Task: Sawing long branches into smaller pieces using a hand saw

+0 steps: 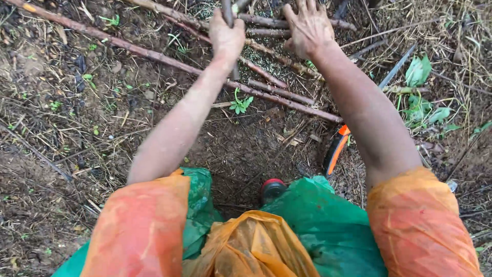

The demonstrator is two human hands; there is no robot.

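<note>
Two bare hands in view: left hand point(227, 37), right hand point(309, 28). Two orange sleeves point(138, 225). Roughly seven cut reddish-brown sticks point(154, 55) lying crossed on the soil; exact count unclear where they overlap. One dark stem point(228, 13) gripped upright. One black-and-orange curved handle point(335, 150). One red-capped object point(272, 188), partly hidden.

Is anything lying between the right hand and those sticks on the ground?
Nothing visible does. The right hand lies spread directly on the pile of sticks, while the left hand grips a dark upright stem.
</note>
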